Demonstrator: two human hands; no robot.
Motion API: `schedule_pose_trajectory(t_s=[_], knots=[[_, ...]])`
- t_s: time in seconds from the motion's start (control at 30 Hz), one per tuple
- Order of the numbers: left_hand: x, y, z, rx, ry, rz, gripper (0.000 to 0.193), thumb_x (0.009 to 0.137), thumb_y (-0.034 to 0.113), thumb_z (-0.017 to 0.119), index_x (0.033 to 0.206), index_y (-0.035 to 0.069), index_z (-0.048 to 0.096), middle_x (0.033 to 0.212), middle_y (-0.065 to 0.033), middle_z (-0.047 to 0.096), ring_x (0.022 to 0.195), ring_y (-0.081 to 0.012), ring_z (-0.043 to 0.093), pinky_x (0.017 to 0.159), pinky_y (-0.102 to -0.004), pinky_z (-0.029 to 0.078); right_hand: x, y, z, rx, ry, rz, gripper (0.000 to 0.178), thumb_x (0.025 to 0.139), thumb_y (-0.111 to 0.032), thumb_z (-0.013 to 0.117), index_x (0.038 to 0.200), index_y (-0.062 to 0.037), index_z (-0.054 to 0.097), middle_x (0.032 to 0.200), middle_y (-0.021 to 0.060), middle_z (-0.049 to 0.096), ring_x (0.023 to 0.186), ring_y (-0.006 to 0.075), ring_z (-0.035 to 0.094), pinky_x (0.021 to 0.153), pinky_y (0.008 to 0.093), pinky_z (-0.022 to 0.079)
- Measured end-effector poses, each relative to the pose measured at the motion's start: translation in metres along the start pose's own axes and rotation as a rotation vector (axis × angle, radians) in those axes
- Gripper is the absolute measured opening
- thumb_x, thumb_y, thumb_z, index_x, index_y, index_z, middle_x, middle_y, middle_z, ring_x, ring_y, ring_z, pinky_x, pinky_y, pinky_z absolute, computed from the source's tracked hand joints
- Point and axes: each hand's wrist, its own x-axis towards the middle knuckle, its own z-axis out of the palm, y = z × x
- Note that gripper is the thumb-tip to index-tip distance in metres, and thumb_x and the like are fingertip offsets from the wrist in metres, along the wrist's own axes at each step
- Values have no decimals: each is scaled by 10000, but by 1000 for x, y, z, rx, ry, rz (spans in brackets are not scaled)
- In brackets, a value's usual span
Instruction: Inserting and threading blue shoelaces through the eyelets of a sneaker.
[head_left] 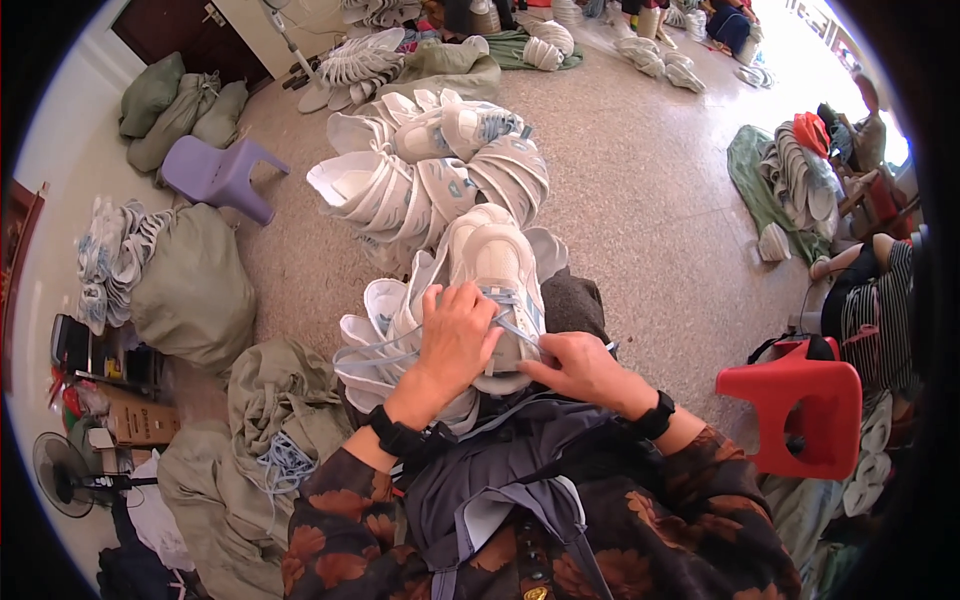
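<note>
A white and beige shoe upper [490, 255] lies across my lap, toe pointing away from me. Pale blue shoelace [508, 322] runs through its eyelets, and a loose length trails out on the left. My left hand [455, 338] bends over the left side of the lacing, fingers closed on the lace. On the right edge of the opening, my right hand [588, 370] pinches lace between thumb and forefinger; the fingertips are partly hidden. More white shoe uppers [385, 300] sit beneath and left of my hands.
A curved row of nested shoe uppers [425, 195] lies on the floor ahead. To the left are a purple stool [215, 170], a stuffed green sack [195, 290] and a bundle of blue laces [285, 465]. A red stool [790, 395] stands right; people sit farther off.
</note>
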Motion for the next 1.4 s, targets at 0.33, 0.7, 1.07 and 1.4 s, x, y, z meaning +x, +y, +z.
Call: schedule_pose_trajectory(t_s=[0.33, 0.7, 1.07, 1.4], knots=[[-19, -20, 7, 137, 97, 90, 206, 830, 41, 611, 1028, 65, 661, 942, -69, 589, 903, -268, 601, 1018, -473, 407, -61, 41, -46, 1432, 299, 295, 359, 1015, -238, 539, 696, -74, 543, 1093, 108, 707, 1062, 268, 653, 953, 422, 517], [-97, -85, -92, -29, -18, -301, 191, 908, -5, 553, 1058, 18, 670, 866, -181, 601, 792, -380, 614, 689, -425, 480, -170, 185, -79, 2155, 755, -76, 366, 1050, -309, 518, 747, -106, 484, 730, -10, 472, 737, 143, 505, 975, 392, 452], [-162, -112, -152, -573, 8, -874, 127, 963, 72, 603, 943, -21, 688, 710, -20, 604, 562, -111, 535, 531, -269, 421, -319, 295, -107, 1835, 1202, 278, 193, 989, -210, 623, 937, -25, 611, 872, 64, 630, 793, 196, 583, 815, 348, 544], [-129, -90, -234, -266, 65, -617, 125, 944, 61, 611, 951, -41, 683, 731, -36, 616, 634, -86, 526, 590, -234, 400, -348, 317, -164, 1581, 1230, 517, 188, 1029, -196, 558, 1095, -29, 614, 897, 41, 627, 678, 124, 507, 583, 250, 445]])
